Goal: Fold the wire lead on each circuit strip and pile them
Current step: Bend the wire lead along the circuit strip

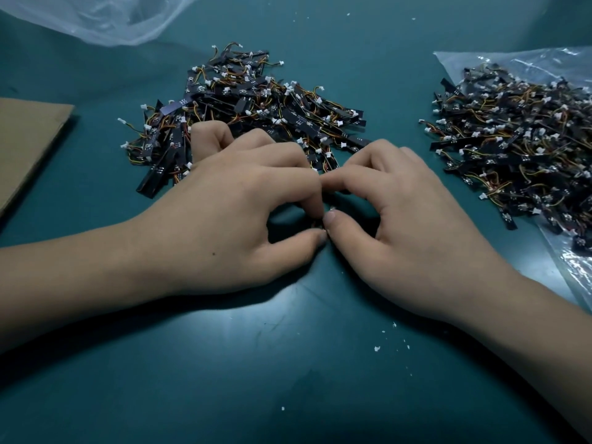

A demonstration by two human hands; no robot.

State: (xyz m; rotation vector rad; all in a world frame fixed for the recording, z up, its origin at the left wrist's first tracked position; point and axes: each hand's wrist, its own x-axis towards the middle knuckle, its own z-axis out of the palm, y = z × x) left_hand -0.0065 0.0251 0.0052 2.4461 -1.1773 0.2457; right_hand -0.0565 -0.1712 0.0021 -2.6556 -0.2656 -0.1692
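My left hand and my right hand meet fingertip to fingertip over the green table, both with curled fingers pinching one small circuit strip that is almost wholly hidden between them. Just behind my hands lies a heap of black circuit strips with orange and yellow wire leads and white plugs. A second, larger heap of the same strips lies at the right on a clear plastic bag.
A clear plastic bag spreads under the right heap. Another crumpled clear bag sits at the far left. A brown cardboard sheet lies at the left edge. White crumbs dot the green table.
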